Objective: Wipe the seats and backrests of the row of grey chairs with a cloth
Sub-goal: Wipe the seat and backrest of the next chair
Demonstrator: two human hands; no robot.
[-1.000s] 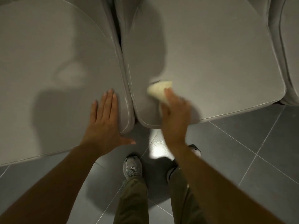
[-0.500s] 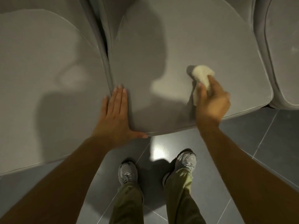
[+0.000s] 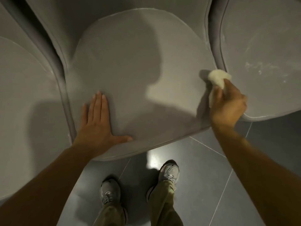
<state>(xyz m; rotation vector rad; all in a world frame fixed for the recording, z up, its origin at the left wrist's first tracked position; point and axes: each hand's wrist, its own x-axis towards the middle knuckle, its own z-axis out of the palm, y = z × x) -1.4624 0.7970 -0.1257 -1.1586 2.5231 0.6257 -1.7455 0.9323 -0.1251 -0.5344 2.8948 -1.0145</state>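
Three grey chair seats stand side by side. The middle seat point(image 3: 130, 70) fills the centre of the view. My right hand point(image 3: 228, 105) grips a crumpled cream cloth point(image 3: 218, 78) and presses it on the middle seat's right edge, beside the gap to the right seat point(image 3: 263, 46). My left hand point(image 3: 96, 126) lies flat with its fingers together on the middle seat's front left corner. The left seat point(image 3: 24, 95) is partly cut off by the frame. The middle chair's backrest point(image 3: 114, 7) rises at the top.
White dusty smears mark the right seat. Dark grey floor tiles point(image 3: 203, 176) lie in front of the chairs. My two feet in grey trainers point(image 3: 169, 172) stand on the tiles just below the middle seat's front edge.
My right hand has swept the cloth from the middle seat's left side across to its right edge. My left hand has shifted from the left seat onto the middle seat's corner.
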